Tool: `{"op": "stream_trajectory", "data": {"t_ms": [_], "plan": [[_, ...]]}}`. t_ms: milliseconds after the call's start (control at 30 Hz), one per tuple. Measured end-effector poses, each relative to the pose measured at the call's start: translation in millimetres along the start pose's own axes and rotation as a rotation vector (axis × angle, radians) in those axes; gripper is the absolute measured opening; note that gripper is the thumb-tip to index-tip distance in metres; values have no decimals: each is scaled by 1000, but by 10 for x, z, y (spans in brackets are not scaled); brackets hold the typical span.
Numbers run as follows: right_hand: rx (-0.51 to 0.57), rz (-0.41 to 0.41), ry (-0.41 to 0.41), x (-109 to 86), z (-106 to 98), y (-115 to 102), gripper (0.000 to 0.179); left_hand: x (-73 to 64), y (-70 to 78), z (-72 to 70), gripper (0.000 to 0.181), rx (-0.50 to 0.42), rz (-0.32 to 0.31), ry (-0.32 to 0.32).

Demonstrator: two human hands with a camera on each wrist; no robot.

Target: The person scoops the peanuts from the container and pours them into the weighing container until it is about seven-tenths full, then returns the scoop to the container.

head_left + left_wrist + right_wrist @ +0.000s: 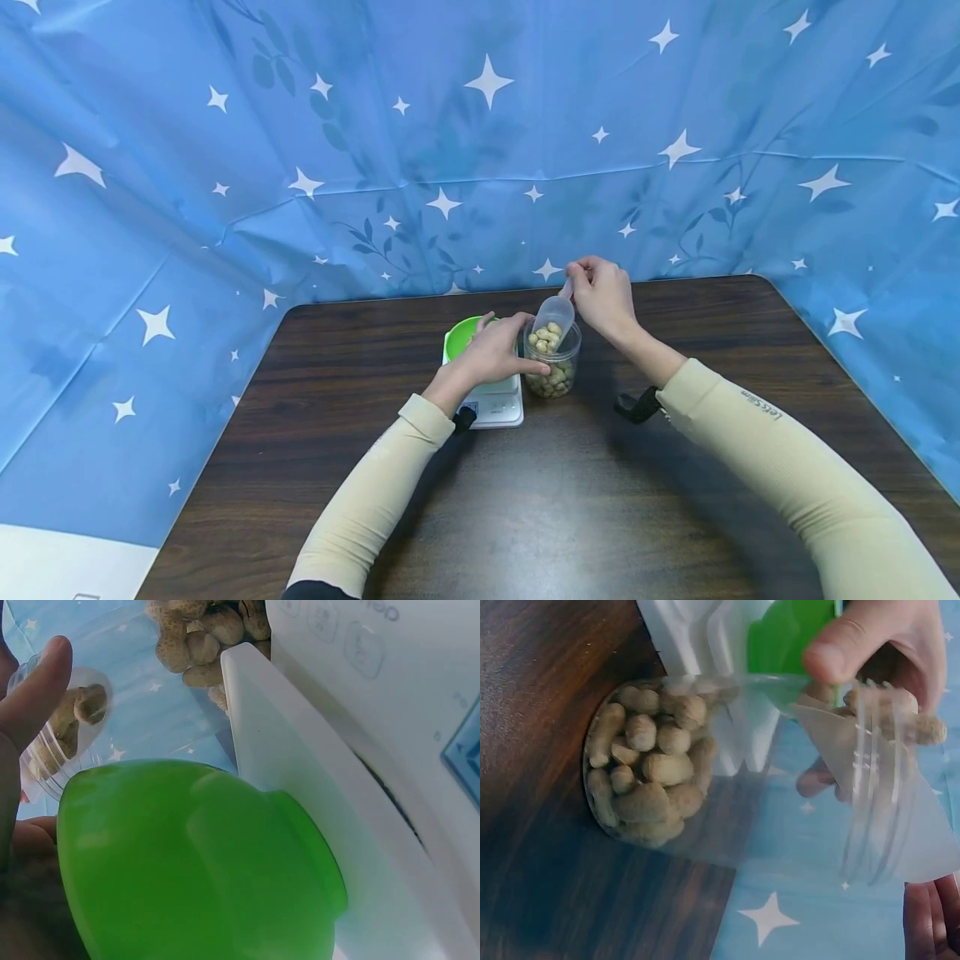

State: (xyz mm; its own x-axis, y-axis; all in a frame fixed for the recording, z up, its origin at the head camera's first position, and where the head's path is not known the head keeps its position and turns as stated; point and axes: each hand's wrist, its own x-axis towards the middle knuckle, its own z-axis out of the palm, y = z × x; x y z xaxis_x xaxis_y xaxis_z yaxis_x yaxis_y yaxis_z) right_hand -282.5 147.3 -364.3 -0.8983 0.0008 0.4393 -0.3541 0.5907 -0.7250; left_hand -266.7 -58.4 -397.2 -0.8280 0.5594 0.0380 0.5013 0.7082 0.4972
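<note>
A clear plastic jar (727,772) stands on the table, its lower part filled with unshelled peanuts (649,750). With thumb and fingers on either side, my left hand (495,350) grips it near the threaded rim. My right hand (603,297) pinches the handle of a translucent scoop (556,309) above the jar. Several peanuts lie in the scoop, whose bowl is tilted down into the jar's mouth. Left of the jar, a green bowl (187,855) sits on a white kitchen scale (498,408), partly hidden by my left hand in the head view.
The dark wooden table (547,500) stretches out around the items. A blue curtain (450,125) with white stars hangs right behind its far edge. Jar and scale stand close together.
</note>
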Motion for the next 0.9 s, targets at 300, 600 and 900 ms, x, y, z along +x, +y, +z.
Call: {"op": "stream_trajectory", "data": {"t_ms": [300, 600, 900], "plan": [[21, 74, -2, 60, -50, 40, 31, 0, 0, 2, 84, -4, -8, -4], [-21, 17, -77, 3, 51, 2, 28, -3, -19, -1, 81, -29, 0, 0], [110, 155, -90, 33, -28, 62, 32, 1, -15, 8, 82, -24, 3, 5]]}}
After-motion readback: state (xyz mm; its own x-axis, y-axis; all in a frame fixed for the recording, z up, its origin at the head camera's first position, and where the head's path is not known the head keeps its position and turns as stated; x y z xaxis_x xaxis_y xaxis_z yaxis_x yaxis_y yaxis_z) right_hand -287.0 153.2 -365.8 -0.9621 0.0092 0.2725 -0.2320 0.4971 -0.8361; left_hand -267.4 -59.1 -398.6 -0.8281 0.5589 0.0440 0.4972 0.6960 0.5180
